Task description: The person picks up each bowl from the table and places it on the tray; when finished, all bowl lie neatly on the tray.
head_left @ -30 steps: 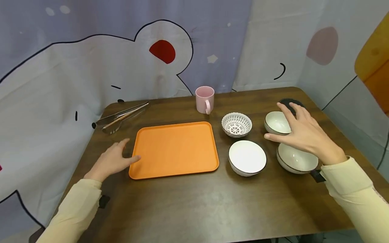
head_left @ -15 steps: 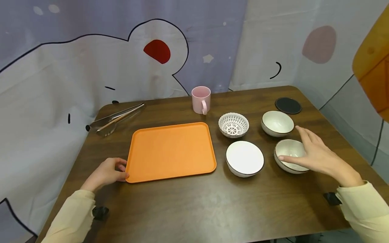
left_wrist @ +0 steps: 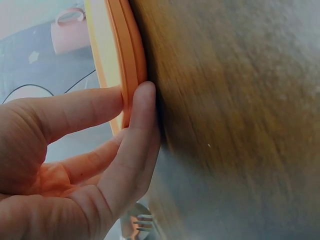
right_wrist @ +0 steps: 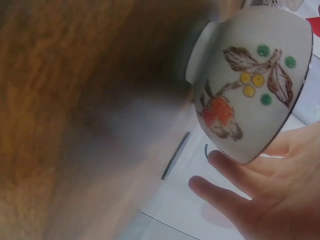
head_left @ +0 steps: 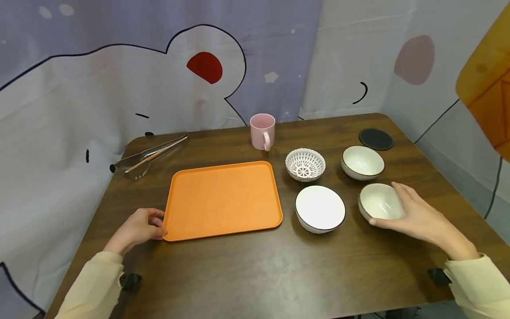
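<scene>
In the head view my left hand point(head_left: 137, 229) is at the near left corner of an orange tray point(head_left: 223, 201). Thumb and fingers pinch the tray's edge, as the left wrist view shows, with fingertips against its underside. My right hand point(head_left: 428, 219) spreads over the right side of a white bowl point(head_left: 378, 204), thumb near the front rim and fingers by the back rim. Seen from the right wrist, this bowl has a painted fruit and leaf pattern, and the fingers extend loosely beside its rim.
Left of the right hand's bowl stands a white bowl point(head_left: 320, 208); behind are another white bowl point(head_left: 362, 161) and a patterned one point(head_left: 305, 165). A black coaster point(head_left: 376, 138) lies at back right. A pink mug point(head_left: 262, 131), tongs point(head_left: 159, 150) and a fork point(head_left: 142, 172) are farther back.
My left hand has come down to the tray's corner and taken its edge. My right hand has moved back toward me from the far bowl and lowered to the near right bowl.
</scene>
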Motion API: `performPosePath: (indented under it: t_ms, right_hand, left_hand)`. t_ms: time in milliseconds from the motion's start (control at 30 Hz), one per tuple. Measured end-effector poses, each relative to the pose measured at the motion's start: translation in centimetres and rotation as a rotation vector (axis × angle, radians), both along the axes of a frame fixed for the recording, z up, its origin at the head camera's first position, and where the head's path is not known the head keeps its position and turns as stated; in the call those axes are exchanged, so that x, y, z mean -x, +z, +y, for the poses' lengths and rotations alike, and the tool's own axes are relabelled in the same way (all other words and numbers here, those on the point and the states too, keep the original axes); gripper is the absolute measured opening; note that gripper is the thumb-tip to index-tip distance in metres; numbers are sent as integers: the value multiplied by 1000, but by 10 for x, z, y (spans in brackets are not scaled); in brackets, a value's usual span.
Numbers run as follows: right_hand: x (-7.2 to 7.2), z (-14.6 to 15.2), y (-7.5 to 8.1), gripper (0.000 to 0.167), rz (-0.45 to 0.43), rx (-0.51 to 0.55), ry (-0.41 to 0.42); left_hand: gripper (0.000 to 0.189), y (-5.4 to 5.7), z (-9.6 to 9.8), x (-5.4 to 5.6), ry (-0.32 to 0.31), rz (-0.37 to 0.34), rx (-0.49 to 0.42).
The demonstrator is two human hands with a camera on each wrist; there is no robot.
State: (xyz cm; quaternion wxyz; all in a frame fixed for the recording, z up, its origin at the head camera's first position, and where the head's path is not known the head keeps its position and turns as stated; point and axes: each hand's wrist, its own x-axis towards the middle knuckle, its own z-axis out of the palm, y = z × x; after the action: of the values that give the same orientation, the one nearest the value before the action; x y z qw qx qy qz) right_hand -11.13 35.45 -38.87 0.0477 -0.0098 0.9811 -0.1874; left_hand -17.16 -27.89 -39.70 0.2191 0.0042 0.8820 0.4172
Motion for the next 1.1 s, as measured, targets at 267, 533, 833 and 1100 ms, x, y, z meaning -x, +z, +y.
performPosePath:
  t_ms: [267, 533, 833, 1100]
  right_hand:
    - [0, -3, -12, 125, 48, 19, -22]
    - [2, -3, -16, 110, 120, 72, -59]
    - [2, -3, -17, 106, 157, 58, -81]
    - [5, -4, -15, 105, 167, 41, -65]
  left_hand:
    - [58, 2, 0, 0, 7, -18, 11]
    - [57, 3, 3, 0, 8, -4, 29]
    - [55, 3, 5, 1, 3, 41, 70]
    - [54, 3, 6, 0, 1, 54, 125]
